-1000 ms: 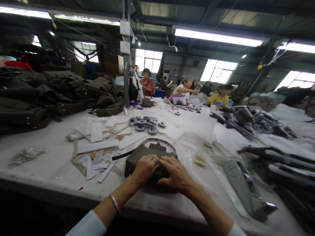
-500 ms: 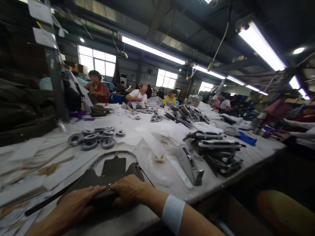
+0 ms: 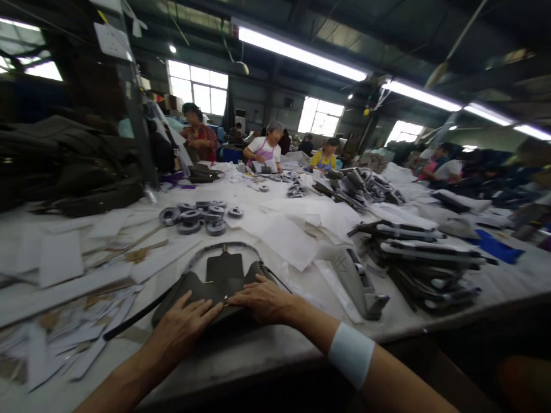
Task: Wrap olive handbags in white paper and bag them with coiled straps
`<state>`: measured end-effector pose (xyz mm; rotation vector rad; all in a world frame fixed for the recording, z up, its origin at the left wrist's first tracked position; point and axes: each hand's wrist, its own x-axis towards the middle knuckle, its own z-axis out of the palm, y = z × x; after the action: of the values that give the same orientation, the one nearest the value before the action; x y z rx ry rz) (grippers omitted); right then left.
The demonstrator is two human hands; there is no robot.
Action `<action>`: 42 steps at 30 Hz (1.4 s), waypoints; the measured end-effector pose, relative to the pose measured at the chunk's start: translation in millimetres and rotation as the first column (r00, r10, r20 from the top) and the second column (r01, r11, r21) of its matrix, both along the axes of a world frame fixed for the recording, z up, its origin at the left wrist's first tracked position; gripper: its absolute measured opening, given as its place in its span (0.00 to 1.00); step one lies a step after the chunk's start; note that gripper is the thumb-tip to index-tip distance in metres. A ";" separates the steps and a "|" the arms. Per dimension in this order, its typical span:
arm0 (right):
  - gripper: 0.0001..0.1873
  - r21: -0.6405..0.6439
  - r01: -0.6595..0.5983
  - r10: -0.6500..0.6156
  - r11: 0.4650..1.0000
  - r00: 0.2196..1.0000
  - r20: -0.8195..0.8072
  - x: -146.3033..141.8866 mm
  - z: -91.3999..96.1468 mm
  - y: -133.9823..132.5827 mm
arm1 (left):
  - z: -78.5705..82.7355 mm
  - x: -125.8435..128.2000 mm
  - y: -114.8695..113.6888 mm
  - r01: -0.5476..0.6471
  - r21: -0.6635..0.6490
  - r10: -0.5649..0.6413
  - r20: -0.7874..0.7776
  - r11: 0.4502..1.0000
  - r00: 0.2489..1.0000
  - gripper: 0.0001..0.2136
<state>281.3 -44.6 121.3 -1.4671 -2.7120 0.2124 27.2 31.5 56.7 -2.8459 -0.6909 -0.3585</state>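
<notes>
Now, over the feed, I find the view swung rightward within the last second, while the left grip (image 3: 181,322) and right grip (image 3: 267,301) have stayed on the dark olive, leather-look handbag (image 3: 189,284); I judge that work on this piece continues. It lies on the pale worktop (image 3: 253,355), its squared dark flap (image 3: 224,271) laid back. My left grip is loosely spread, fingers resting on its front; my right is half-curled by the small brass-coloured catch (image 3: 225,299), and whether it pinches anything I cannot tell. The bag's inside is hidden from me.
</notes>
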 end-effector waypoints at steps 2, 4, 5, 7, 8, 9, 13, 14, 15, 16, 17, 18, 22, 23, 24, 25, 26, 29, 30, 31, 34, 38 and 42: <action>0.30 -0.010 0.019 -0.019 1.000 0.998 -0.057 5.9 -10.4 -4.2 | 4.0 -5.8 -7.0 -0.036 0.055 0.036 -0.009 0.998 0.999 0.32; 0.33 -0.016 0.034 -0.035 0.999 0.997 -0.069 8.9 -26.0 -7.9 | -1.8 -10.9 -13.2 -0.073 0.107 0.073 0.000 0.992 0.997 0.34; 0.34 -0.008 0.045 -0.045 0.999 0.997 -0.068 9.3 -34.7 -10.0 | -7.9 -12.9 -16.5 -0.085 0.131 0.084 0.014 0.988 0.996 0.33; 0.34 0.026 0.079 -0.077 0.997 0.995 -0.066 8.6 -50.9 -14.6 | -22.8 -15.6 -24.0 -0.104 0.172 0.093 0.072 0.979 0.993 0.31; 0.33 0.047 0.093 -0.090 0.995 0.994 -0.069 7.9 -57.5 -16.9 | -29.7 -16.6 -28.2 -0.117 0.182 0.098 0.109 0.976 0.989 0.31; 0.32 0.066 0.103 -0.098 0.992 0.992 -0.077 7.3 -62.6 -19.1 | -35.1 -17.5 -32.5 -0.128 0.182 0.103 0.142 0.975 0.984 0.31; 0.35 0.111 0.094 -0.082 0.989 0.991 -0.103 5.5 -69.7 -23.6 | -37.2 -20.5 -49.6 -0.153 0.107 0.137 0.145 0.982 0.980 0.33; 0.37 0.116 0.092 -0.080 0.989 0.991 -0.105 4.9 -69.9 -23.5 | -34.2 -20.2 -53.0 -0.161 0.087 0.149 0.125 0.983 0.981 0.32; 0.38 0.119 0.095 -0.083 0.988 0.991 -0.105 4.0 -70.1 -23.1 | -31.0 -19.0 -55.6 -0.171 0.068 0.163 0.112 0.983 0.980 0.31; 0.40 0.121 0.102 -0.090 0.987 0.991 -0.103 2.9 -70.7 -22.4 | -28.1 -16.5 -57.3 -0.183 0.049 0.177 0.106 0.982 0.979 0.31; 0.42 0.122 0.114 -0.102 0.986 0.990 -0.102 1.5 -71.7 -21.6 | -26.0 -12.9 -58.0 -0.188 0.032 0.184 0.110 0.982 0.977 0.32; 0.43 0.123 0.127 -0.115 0.984 0.988 -0.101 0.0 -73.1 -20.8 | -24.8 -8.0 -57.9 -0.190 0.016 0.186 0.122 0.982 0.975 0.34; 0.48 0.124 0.158 -0.143 0.980 0.983 -0.118 -6.5 -79.4 -18.9 | -28.6 18.2 -53.0 -0.175 -0.007 0.173 0.177 0.985 0.969 0.40; 0.49 0.124 0.168 -0.152 0.978 0.980 -0.130 -7.9 -79.8 -18.6 | -30.5 24.4 -51.8 -0.174 -0.006 0.171 0.189 0.985 0.967 0.40; 0.49 0.117 0.179 -0.162 0.977 0.976 -0.145 -9.1 -79.0 -18.1 | -32.4 29.6 -50.9 -0.174 -0.004 0.172 0.200 0.985 0.965 0.40; 0.49 0.103 0.192 -0.174 0.976 0.971 -0.162 -9.9 -76.8 -17.4 | -34.1 33.6 -50.4 -0.176 -0.003 0.173 0.210 0.984 0.962 0.40; 0.49 0.078 0.203 -0.186 0.976 0.965 -0.185 -10.1 -73.0 -16.3 | -35.6 36.2 -50.2 -0.178 0.000 0.173 0.220 0.984 0.960 0.40; 0.39 -0.088 0.219 -0.236 0.972 0.907 -0.348 -3.1 -52.9 -10.6 | -37.7 37.8 -50.6 -0.183 0.024 0.174 0.208 0.983 0.962 0.42; 0.31 -0.152 0.255 -0.296 0.955 0.848 -0.440 2.7 -44.8 -8.0 | -37.9 37.0 -50.9 -0.185 0.033 0.176 0.192 0.982 0.965 0.43; 0.25 -0.201 0.328 -0.384 0.923 0.756 -0.530 10.7 -37.2 -5.3 | -37.9 36.2 -51.0 -0.187 0.040 0.177 0.177 0.982 0.968 0.45; 0.21 -0.226 0.679 -0.611 0.699 0.402 -0.682 44.6 -23.4 2.6 | -38.3 34.8 -50.7 -0.185 0.039 0.177 0.161 0.982 0.971 0.46; 0.22 -0.139 0.882 -0.655 0.450 0.221 -0.723 92.0 -30.2 10.5 | -41.6 35.3 -49.5 -0.186 0.037 0.176 0.181 0.982 0.968 0.45; 0.20 -0.101 0.944 -0.583 0.315 0.108 -0.806 123.3 -41.5 22.0 | -45.6 35.1 -48.8 -0.183 0.064 0.168 0.191 0.981 0.967 0.45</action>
<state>404.6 -22.6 79.8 -1.8682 -0.8938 0.0519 62.4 -17.4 11.1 -2.6720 -0.9331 -0.6125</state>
